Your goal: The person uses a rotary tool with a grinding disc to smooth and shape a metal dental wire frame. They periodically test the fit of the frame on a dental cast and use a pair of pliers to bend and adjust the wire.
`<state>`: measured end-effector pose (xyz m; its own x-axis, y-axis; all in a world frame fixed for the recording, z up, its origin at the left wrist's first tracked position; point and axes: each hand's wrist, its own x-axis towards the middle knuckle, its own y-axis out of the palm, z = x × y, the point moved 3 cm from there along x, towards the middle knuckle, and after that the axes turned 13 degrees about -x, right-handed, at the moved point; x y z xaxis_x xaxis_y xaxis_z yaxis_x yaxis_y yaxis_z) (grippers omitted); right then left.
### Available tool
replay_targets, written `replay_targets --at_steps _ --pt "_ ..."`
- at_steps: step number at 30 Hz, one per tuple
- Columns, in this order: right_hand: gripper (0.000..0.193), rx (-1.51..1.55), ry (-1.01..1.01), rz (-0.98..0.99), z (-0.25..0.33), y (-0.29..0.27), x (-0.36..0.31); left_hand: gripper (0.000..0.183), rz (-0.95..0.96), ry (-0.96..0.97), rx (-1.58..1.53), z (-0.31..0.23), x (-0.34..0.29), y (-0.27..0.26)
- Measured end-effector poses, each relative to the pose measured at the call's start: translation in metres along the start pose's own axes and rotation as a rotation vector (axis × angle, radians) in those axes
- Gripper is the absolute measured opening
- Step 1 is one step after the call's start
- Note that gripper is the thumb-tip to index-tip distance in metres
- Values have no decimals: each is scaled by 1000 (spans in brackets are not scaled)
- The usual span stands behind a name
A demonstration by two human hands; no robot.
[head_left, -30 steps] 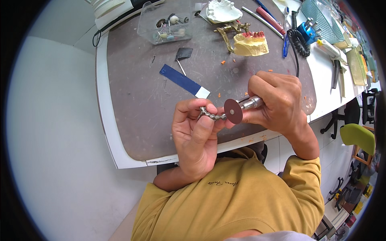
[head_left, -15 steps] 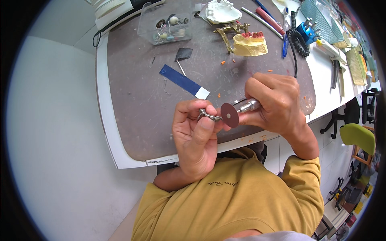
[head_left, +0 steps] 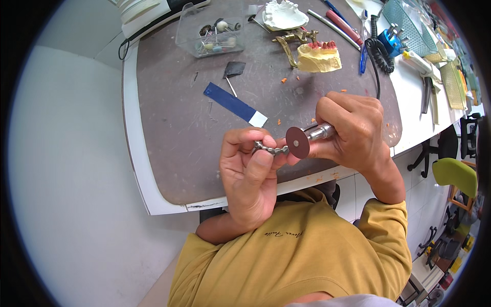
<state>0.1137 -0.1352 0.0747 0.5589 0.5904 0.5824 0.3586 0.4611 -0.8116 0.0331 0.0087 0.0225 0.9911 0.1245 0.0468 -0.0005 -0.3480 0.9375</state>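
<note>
Over the brown, white-edged worktop [head_left: 169, 128], a curved, knobbly silver metal strip [head_left: 276, 151] is being pinched by the left hand [head_left: 249, 166], its long axis lying roughly nine-to-three o'clock. Close at its three-o'clock end, a flat dark-red disc [head_left: 297, 143] on a silver cylindrical handpiece [head_left: 322, 131] is being held by the gripping right hand [head_left: 354, 128]; contact cannot be told.

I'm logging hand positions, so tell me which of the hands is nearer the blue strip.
Left: the left hand is just below the blue strip, near its white end; the right hand is farther away, off to the right.
</note>
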Motion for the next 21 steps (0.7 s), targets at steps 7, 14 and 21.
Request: replay_targets --at_steps 7,14,21 --pt "63 6 -6 2 1 0 2 26 5 0 -16 0 0 -1" --pt "63 3 -24 30 2 0 2 24 12 10 -5 0 -1 -1" --pt "63 1 -23 34 2 -2 2 24 12 13 -9 0 -1 -1"
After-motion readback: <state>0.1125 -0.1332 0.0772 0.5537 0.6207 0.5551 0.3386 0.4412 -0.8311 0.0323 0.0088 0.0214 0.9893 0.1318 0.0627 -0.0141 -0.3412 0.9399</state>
